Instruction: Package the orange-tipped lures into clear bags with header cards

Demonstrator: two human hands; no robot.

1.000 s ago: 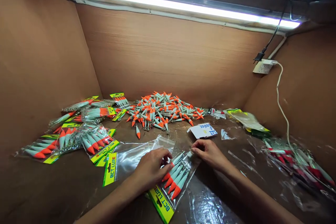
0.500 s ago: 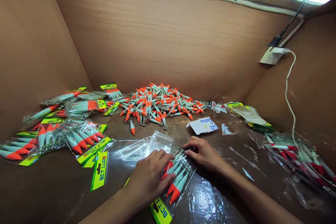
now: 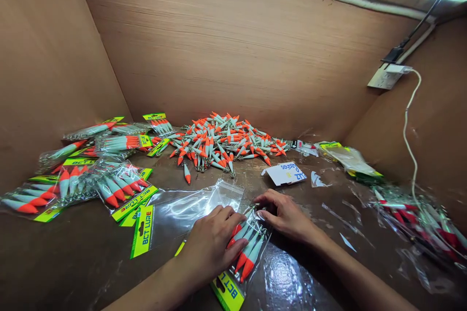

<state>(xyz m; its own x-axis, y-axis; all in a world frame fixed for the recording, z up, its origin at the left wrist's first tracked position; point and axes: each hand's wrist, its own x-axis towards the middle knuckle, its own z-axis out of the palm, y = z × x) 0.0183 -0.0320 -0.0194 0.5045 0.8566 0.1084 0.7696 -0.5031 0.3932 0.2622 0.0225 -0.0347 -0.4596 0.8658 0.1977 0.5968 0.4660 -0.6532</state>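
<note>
A clear plastic bag of squid lures (image 3: 251, 252) lies in front of me, its yellow BCT LURE header card (image 3: 229, 291) toward me. Several pale lures with orange tips lie side by side inside, hooks at the far end. My left hand (image 3: 216, 239) lies across the bag, its thumb over the lures and its fingers partly covering them. With curled fingers, my right hand (image 3: 279, 211) grips the bag's far end beside the hooks. Left of the hands, a flat, unfilled header bag (image 3: 189, 209) lies on the table.
A heap of loose lures (image 3: 226, 138) sits against the back panel. Filled packets (image 3: 116, 182) are piled at left. A white folded card (image 3: 284, 174), unfilled bags (image 3: 350, 160) and more red-tipped packed lures (image 3: 412, 214) lie to the right. A white cable (image 3: 406, 131) hangs down there.
The view has shifted slightly. Both hands stay on the bag in nearly the same places, with only slight finger movement.
</note>
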